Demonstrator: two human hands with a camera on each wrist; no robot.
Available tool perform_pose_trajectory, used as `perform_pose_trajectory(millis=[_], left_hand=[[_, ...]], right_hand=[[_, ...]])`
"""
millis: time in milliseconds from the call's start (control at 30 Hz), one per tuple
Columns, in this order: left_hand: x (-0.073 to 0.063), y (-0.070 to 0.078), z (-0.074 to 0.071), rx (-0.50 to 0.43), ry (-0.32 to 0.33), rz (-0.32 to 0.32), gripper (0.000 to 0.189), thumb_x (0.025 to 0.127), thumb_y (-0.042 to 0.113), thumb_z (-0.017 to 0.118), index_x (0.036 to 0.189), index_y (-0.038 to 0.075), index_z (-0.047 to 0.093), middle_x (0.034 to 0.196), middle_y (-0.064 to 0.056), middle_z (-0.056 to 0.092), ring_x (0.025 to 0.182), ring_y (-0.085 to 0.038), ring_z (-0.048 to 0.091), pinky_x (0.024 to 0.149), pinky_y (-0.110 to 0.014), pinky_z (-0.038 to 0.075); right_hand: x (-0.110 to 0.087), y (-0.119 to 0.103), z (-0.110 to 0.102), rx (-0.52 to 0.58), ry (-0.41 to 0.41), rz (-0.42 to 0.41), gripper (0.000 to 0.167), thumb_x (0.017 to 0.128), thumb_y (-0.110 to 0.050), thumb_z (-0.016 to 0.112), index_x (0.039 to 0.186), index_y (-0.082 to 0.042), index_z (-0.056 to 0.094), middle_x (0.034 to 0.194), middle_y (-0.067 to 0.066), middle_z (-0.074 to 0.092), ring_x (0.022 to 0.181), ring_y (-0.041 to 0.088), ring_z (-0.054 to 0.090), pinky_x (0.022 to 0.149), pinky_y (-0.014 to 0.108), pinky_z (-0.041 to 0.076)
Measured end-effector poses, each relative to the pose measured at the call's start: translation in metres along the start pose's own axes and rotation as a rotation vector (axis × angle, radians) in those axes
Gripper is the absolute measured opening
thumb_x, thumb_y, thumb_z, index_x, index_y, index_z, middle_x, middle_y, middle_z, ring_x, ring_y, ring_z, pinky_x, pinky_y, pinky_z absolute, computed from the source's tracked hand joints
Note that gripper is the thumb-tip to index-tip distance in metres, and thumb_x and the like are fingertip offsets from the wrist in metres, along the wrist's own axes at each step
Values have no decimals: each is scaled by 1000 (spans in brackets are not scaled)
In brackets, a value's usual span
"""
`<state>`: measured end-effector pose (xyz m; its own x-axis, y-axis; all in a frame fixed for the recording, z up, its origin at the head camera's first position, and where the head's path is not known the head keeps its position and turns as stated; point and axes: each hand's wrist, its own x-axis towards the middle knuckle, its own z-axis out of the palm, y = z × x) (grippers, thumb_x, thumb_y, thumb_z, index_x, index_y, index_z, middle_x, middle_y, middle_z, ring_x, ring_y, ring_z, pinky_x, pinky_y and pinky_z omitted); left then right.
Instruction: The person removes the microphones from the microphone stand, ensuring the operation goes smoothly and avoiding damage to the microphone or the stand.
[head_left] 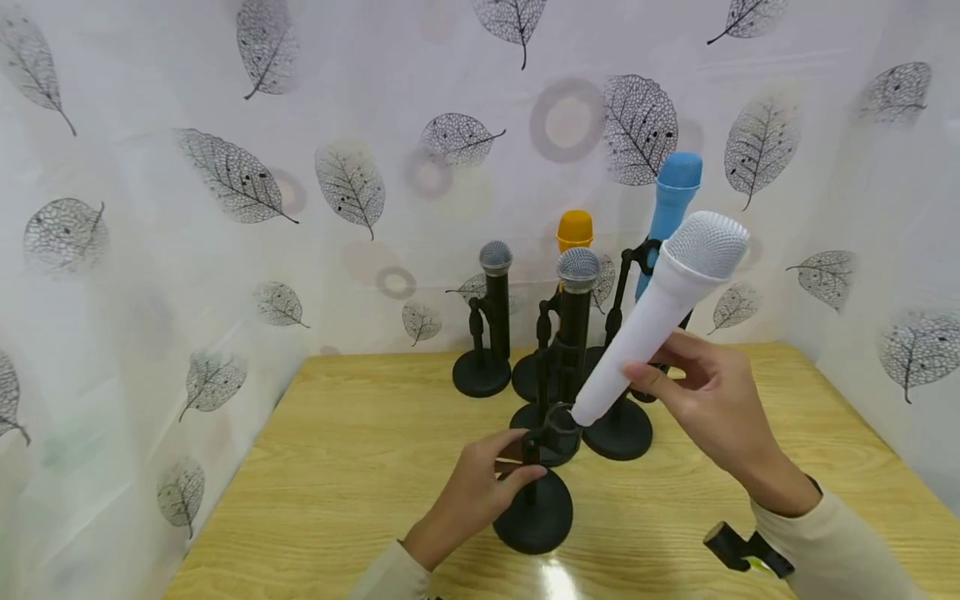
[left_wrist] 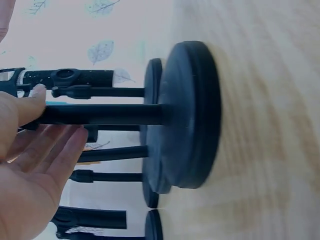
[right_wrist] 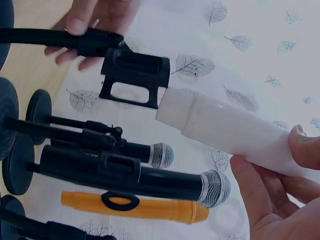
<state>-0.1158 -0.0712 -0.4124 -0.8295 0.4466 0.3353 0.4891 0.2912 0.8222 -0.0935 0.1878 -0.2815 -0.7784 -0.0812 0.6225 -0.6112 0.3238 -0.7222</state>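
- Head view: the right hand [head_left: 712, 400] pinches a white microphone [head_left: 656, 312] around its handle, thumb on one side and fingers on the other.
- The white microphone is tilted above the counter [head_left: 360, 467], its mesh head up and to the right, its narrow end pointing down to the left.
- That narrow end is just beside the ring-shaped holder [head_left: 562, 419] of the nearest black stand [head_left: 534, 515], outside it; whether they touch, I cannot tell.
- The left hand [head_left: 476, 483] pinches this stand near the top of its pole, between thumb and fingers; the round base rests on the counter.
- Right behind it, a black microphone with a silver head [head_left: 576, 308] sits in another stand.
- Farther back are a second black microphone [head_left: 497, 304], an orange microphone [head_left: 575, 229] and, on the right, a tilted blue microphone [head_left: 677, 196], all on stands.
- A leaf-print cloth [head_left: 390, 75] hangs behind the counter.
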Motion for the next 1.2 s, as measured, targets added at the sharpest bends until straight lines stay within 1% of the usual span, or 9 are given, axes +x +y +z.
perform_pose_trajectory(millis=[167, 333, 433, 600, 667, 733, 900, 1033, 1200], left_hand=[[-5, -7, 4, 3, -21, -35, 20, 92, 15, 76, 112, 12, 71, 103, -3, 72, 95, -8, 69, 77, -20, 57], [-5, -13, 6, 17, -35, -60, 18, 91, 15, 78, 107, 7, 72, 99, 2, 71, 91, -5, 68, 75, -19, 57], [-5, -15, 8, 39, -44, -53, 19, 90, 13, 79, 106, 4, 72, 98, 0, 72, 88, -4, 67, 74, -20, 57], [-5, -17, 10, 69, -38, -11, 18, 89, 9, 78, 105, 3, 72, 100, -8, 74, 89, -4, 67, 76, -22, 58], [-5, -17, 10, 76, -34, 3, 17, 89, 8, 78, 104, 3, 71, 101, -10, 74, 90, -4, 68, 77, -23, 58], [-7, -17, 9, 88, -29, 9, 16, 90, 8, 77, 104, 3, 71, 101, -10, 74, 90, -4, 68, 78, -23, 57], [-12, -15, 3, 108, -23, -9, 13, 90, 6, 76, 102, 6, 70, 100, -8, 74, 90, -5, 68, 77, -23, 57], [-16, -16, -3, 99, -21, -23, 12, 91, 5, 75, 101, 6, 70, 100, -9, 74, 89, -6, 69, 76, -25, 58], [-21, -21, -11, 110, -7, -37, 12, 91, 5, 75, 101, 5, 70, 100, -9, 73, 90, -8, 69, 76, -26, 58]], right_hand=[[-3, 5, -7, -45, 22, 18, 36, 87, 11, 73, 123, 7, 66, 113, -13, 70, 95, 4, 69, 70, 21, 59], [-8, 13, -14, -61, 11, 49, 41, 88, 11, 73, 128, 6, 64, 118, -15, 67, 97, 3, 68, 72, 21, 59], [-11, 19, -18, -85, -1, 69, 41, 87, 9, 74, 127, 6, 65, 116, -17, 67, 96, 2, 68, 74, 19, 58], [-18, 29, -26, -162, -39, 96, 38, 85, 4, 80, 121, 4, 70, 107, -17, 70, 89, 1, 68, 73, 16, 56], [-21, 32, -29, -192, -55, 116, 36, 84, 2, 81, 119, 3, 71, 104, -13, 72, 87, 1, 68, 72, 16, 56], [-24, 36, -32, -219, -69, 144, 35, 85, -1, 82, 117, 2, 72, 101, -7, 74, 86, 1, 68, 71, 16, 57], [-34, 46, -38, -265, -100, 232, 38, 86, -10, 83, 120, 1, 72, 102, 11, 75, 87, -2, 68, 70, 19, 57], [-41, 54, -44, -304, -120, 294, 43, 85, -15, 84, 123, 0, 71, 105, 14, 74, 88, -4, 66, 68, 22, 57], [-51, 66, -50, -323, -160, 369, 42, 86, -18, 84, 121, 0, 71, 108, 15, 74, 86, -4, 65, 66, 26, 57]])
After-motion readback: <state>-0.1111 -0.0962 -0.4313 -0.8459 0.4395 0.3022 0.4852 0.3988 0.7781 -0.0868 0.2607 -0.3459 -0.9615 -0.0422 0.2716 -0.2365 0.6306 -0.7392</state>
